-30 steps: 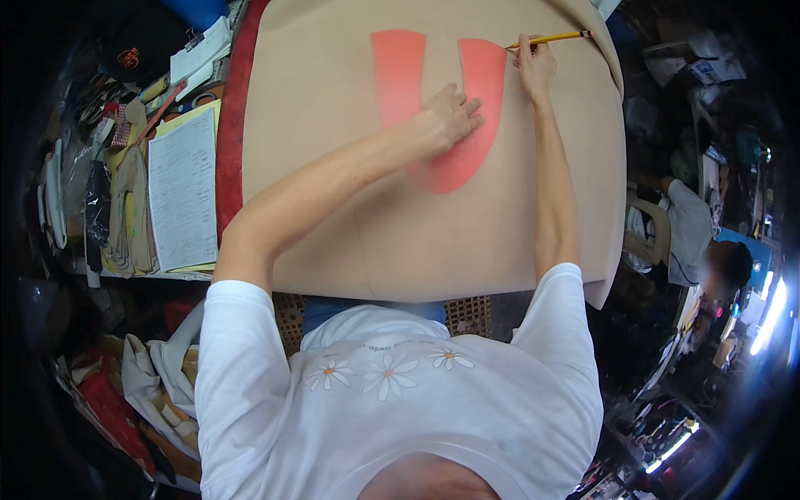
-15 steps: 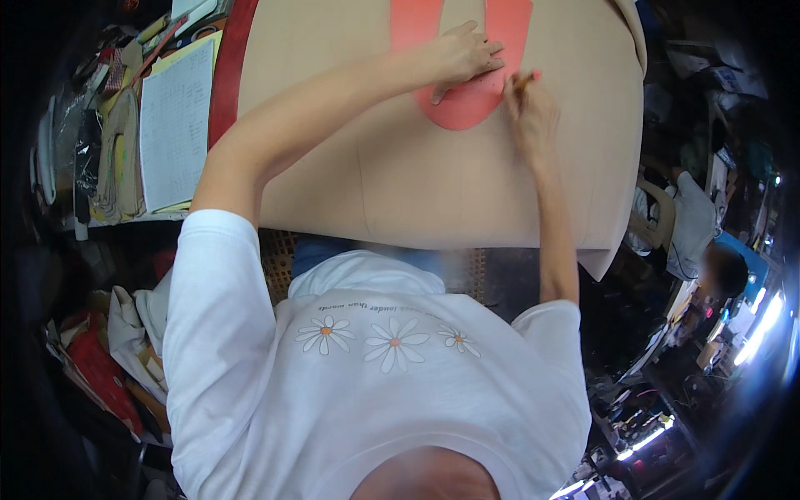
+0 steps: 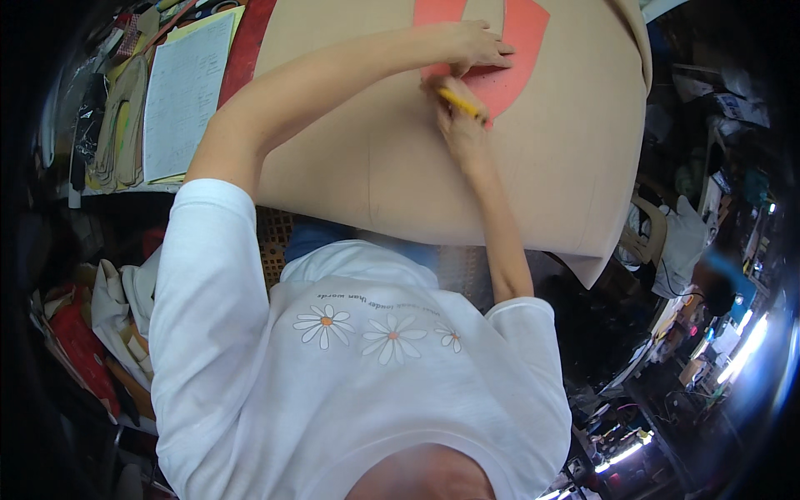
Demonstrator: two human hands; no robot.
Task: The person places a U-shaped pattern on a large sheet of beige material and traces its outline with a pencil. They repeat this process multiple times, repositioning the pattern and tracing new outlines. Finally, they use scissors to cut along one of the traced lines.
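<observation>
Left hand laid over a red forked piece, yellow pencil in the right hand

Well to the left of the red forked piece is a stack of tan shaped pieces. Next, nearer to it, comes a white sheet of paper with rows of writing too small to make out, backed by yellow paper. A dark red band follows, running along the left edge of a broad beige sheet; the red forked piece lies on the far part of that beige sheet, its left arm cut off by the picture's upper edge.

On the person's side of the red piece, a white T-shirt carries a curved line of small dark lettering, upside down in this view, beside three printed daisies.

At the red piece's near, rounded end, the right hand is closed around the yellow pencil, whose pink end points right and toward the person; blur hides whether its tip touches anything. Just beyond, the left hand is open, fingers somewhat spread and pointing right, resting across the red piece with nothing visible in its grasp. Well to the right of the red piece stands a rounded tan frame, and farther right a bright light.
</observation>
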